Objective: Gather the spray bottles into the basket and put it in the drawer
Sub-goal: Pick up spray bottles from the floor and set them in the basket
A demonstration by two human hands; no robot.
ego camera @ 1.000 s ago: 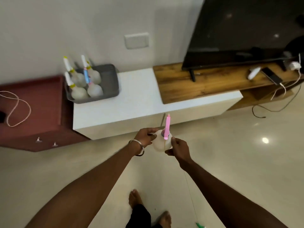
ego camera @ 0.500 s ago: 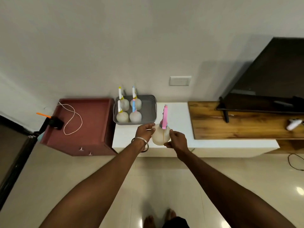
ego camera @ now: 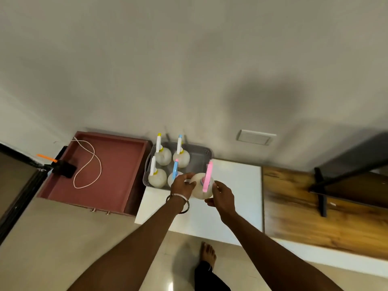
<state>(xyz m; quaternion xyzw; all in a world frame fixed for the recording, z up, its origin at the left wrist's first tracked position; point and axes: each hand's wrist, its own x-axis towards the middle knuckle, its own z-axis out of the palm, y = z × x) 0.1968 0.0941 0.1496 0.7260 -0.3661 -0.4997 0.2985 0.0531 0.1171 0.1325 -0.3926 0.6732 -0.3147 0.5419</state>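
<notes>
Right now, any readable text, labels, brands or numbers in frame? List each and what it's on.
None readable.
Pink-topped spray bottle, held by left hand and right hand: no label visible.
Four bottles in the grey basket: no print visible.
Wall plate: blank.
Black device on the red cabinet: too blurred to tell.

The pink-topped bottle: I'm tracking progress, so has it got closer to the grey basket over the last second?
Yes. The pink-topped bottle, held by both hands, now sits at the grey basket's near right corner.

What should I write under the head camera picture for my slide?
Both hands, left hand and right hand, hold a pink-topped spray bottle beside a grey basket holding four bottles.
</notes>
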